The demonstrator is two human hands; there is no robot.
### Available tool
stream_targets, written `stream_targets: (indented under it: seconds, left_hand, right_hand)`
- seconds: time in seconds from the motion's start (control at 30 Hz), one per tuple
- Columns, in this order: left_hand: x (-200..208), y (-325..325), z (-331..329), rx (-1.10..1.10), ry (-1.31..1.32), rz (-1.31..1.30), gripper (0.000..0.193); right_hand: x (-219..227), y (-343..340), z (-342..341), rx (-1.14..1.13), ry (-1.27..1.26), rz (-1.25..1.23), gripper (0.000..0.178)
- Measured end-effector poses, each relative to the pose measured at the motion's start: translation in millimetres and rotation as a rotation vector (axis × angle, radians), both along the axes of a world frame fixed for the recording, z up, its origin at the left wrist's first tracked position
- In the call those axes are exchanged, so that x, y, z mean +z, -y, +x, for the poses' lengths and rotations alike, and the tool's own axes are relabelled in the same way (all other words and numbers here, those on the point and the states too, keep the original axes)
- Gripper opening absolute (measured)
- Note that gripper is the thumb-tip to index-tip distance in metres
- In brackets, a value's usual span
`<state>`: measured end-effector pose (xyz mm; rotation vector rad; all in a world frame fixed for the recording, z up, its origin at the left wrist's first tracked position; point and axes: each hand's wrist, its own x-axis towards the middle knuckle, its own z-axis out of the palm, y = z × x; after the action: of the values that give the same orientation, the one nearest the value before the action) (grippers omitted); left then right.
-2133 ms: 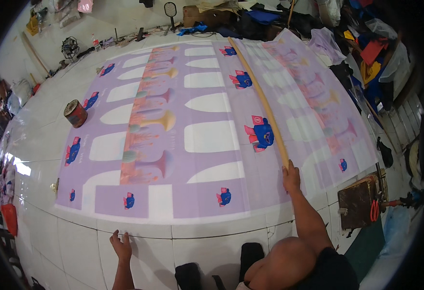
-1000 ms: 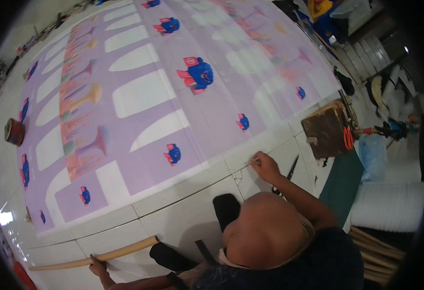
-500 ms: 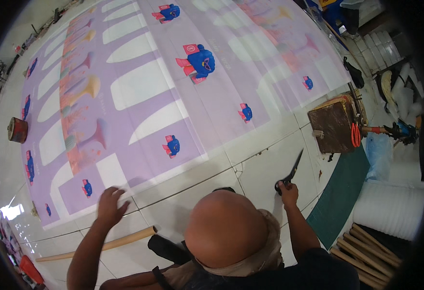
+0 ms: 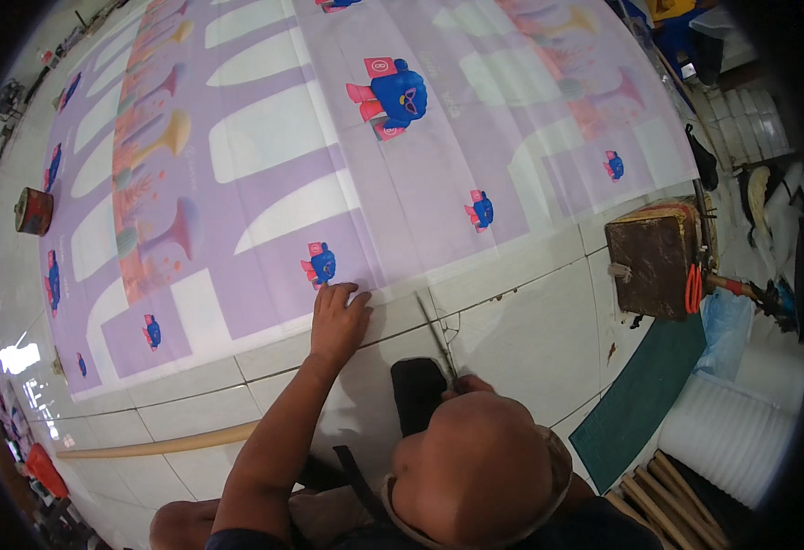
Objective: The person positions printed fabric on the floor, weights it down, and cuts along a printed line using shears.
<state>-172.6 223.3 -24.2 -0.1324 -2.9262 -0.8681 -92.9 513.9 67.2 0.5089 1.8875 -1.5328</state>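
A large printed sheet (image 4: 338, 220), lilac with white shapes and blue cartoon figures, lies over the tiled floor. My left hand (image 4: 340, 323) rests at its near edge beside one blue figure, fingers slightly bent and apart, the tips touching the sheet. To the right, my right hand (image 4: 472, 384) grips a pair of dark scissors (image 4: 439, 335). The blades point away from me, their tip close to the sheet's near edge. My bent knee (image 4: 475, 449) hides part of the right hand and the handles, so I cannot tell whether the blades are apart.
A dark shoe (image 4: 416, 390) stands between my hands. A cardboard tube (image 4: 164, 445) lies at the near left; a rusty can (image 4: 33, 212) sits at the sheet's left edge. At right are a worn brown box (image 4: 651, 261), a green mat (image 4: 645, 403), a white foam roll (image 4: 727, 431) and several tubes (image 4: 663, 500).
My left hand has moved right along the sheet's near edge and come down on it. The right hand has carried the scissors left, near that edge. The whole view has shifted slightly.
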Motion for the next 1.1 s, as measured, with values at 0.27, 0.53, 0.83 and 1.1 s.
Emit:
stream_targets:
  seconds: [0.27,0.53,0.83,1.1]
  left_hand:
    - [0.2,-15.7,-6.1,0.039,-0.068,0.002,0.029]
    - [13.2,-30.8,-12.9,0.108,-0.047,0.131,0.036]
    - [4.3,-29.8,-12.5,0.158,-0.065,0.169,0.02]
    - [6.9,-32.7,-17.2,0.192,-0.041,0.207,0.009]
  right_hand:
    - [8.0,2.3,5.2,0.738,-0.355,0.327,0.047]
    - [-43.8,31.4,-24.6,0.329,0.193,0.024,0.046]
    - [-31.3,45.3,-29.8,0.22,0.282,-0.098,0.046]
    - [-6.7,53.5,-41.8,0.238,0.253,-0.087,0.047]
